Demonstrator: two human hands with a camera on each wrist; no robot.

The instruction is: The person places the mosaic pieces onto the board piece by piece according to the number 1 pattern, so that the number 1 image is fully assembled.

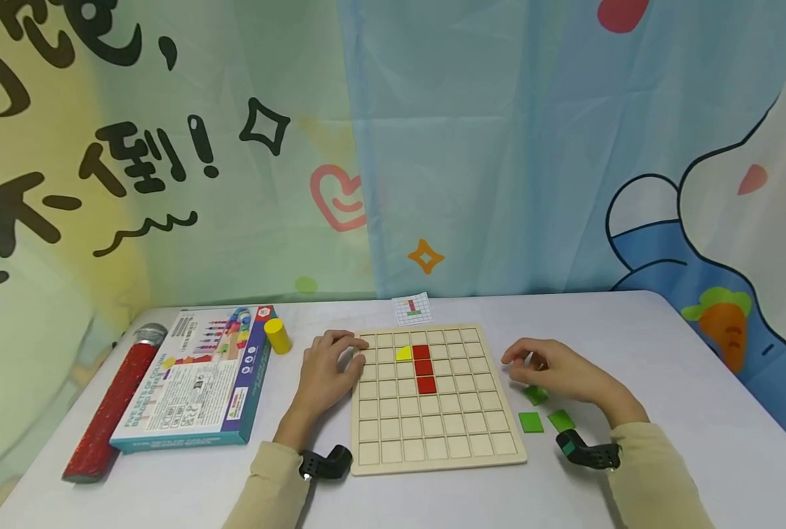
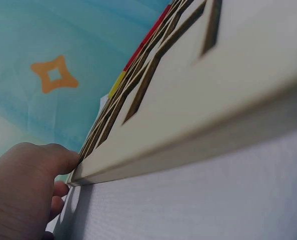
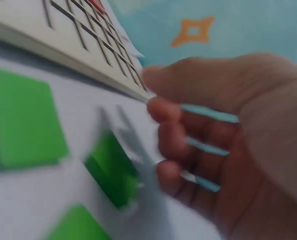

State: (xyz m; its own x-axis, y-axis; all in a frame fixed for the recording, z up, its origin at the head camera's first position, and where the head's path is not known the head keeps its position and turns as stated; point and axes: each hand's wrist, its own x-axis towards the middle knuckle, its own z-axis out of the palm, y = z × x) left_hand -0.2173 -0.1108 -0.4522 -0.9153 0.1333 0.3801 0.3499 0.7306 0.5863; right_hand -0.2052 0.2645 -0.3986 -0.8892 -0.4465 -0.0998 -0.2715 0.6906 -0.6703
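Observation:
My left hand [image 1: 330, 371] lies at the left side of a wooden grid board [image 1: 466, 461], its fingertips touching the rim near the far left corner. In the left wrist view, the thumb sits on the board's edge with the other fingers beside it. On the board are a yellow piece [image 1: 402, 354] and a column of red square tiles [image 1: 422, 369]. Right of the board, my right hand [image 1: 558, 369] hovers with fingers loosely curled and nothing visible between them. Under and near it lie green tiles [image 1: 530, 422], one of them partly covered by the hand [image 1: 536, 395].
Behind the board stands a small card [image 1: 412, 309] printed with a grid pattern. To the left are a boxed set [image 1: 188, 382], a yellow cylinder [image 1: 277, 336] and a red tube with a silvery end [image 1: 118, 400]. A printed curtain [image 1: 446, 147] hangs behind the white table.

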